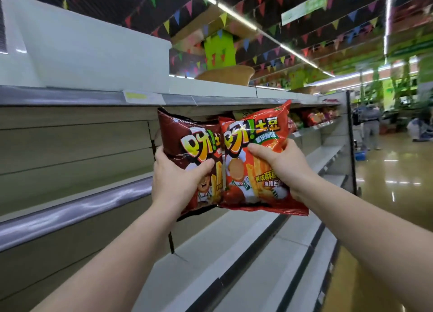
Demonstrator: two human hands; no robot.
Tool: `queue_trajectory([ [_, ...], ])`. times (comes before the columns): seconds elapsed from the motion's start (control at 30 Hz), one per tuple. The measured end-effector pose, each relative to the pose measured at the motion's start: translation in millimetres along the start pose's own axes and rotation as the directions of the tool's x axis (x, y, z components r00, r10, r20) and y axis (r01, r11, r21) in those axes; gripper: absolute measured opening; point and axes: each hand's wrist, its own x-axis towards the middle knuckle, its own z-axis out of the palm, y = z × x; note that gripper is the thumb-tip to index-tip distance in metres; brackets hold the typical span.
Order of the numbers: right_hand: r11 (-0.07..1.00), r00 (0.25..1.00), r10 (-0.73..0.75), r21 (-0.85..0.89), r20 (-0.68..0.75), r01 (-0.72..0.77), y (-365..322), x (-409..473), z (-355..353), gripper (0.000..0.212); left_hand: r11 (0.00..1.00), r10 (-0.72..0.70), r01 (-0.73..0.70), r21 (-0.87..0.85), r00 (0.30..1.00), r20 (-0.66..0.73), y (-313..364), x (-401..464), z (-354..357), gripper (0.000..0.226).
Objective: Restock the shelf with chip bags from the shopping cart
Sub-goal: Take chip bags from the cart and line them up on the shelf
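Bare shelves (77, 194); left hand (174, 178) grips brown bag (182, 133), right hand (284, 164) orange bag (255, 129).

A supermarket aisle. Long tiered metal shelves (77, 208) with price-label rails and a yellow tag (136, 95) on the top edge. Farther down, packaged snacks (311, 117) lined up on the same run. Coloured pennant bunting (269, 2) and strip lights (236, 14) under a dark ceiling, a green hanging sign (304, 8), glossy floor (393, 171), a distant shopper (371, 124).
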Motion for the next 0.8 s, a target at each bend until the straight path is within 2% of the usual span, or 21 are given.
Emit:
queue_trajectory([
  [0.17, 0.999, 0.996, 0.046, -0.014, 0.075, -0.045, 21, 75, -32, 0.094, 0.993, -0.114, 0.114, -0.006, 0.993, -0.035, 4, 38, 64, 0.075],
  [0.2, 0.998, 0.993, 0.062, -0.006, 0.096, -0.061, 24, 91, -38, 0.094, 0.988, -0.152, 0.152, -0.011, 0.988, -0.025, 7, 48, 73, 0.077],
  [0.27, 0.995, 0.985, 0.097, 0.025, 0.143, -0.101, 31, 123, -48, 0.088, 0.977, -0.21, 0.209, -0.036, 0.978, 0.003, 6, 69, 88, 0.096],
  [0.37, 0.98, 0.964, 0.142, 0.104, 0.224, -0.169, 41, 165, -55, 0.062, 0.956, -0.292, 0.292, -0.027, 0.956, -0.001, -4, 101, 103, 0.11],
  [0.43, 0.969, 0.948, 0.17, 0.128, 0.268, -0.21, 50, 190, -53, 0.054, 0.945, -0.324, 0.324, -0.032, 0.946, 0.014, 0, 113, 110, 0.095],
  [0.53, 0.953, 0.923, 0.203, 0.151, 0.328, -0.263, 63, 228, -42, 0.055, 0.941, -0.337, 0.338, -0.02, 0.94, 0.042, 2, 132, 120, 0.066],
  [0.7, 0.945, 0.89, 0.21, 0.149, 0.404, -0.291, 75, 278, -20, 0.03, 0.931, -0.366, 0.364, 0.04, 0.929, 0.059, -13, 171, 122, 0.093],
  [0.8, 0.94, 0.833, 0.235, 0.102, 0.501, -0.326, 76, 311, -5, 0.028, 0.92, -0.392, 0.39, 0.037, 0.915, 0.097, -14, 186, 120, 0.09],
])
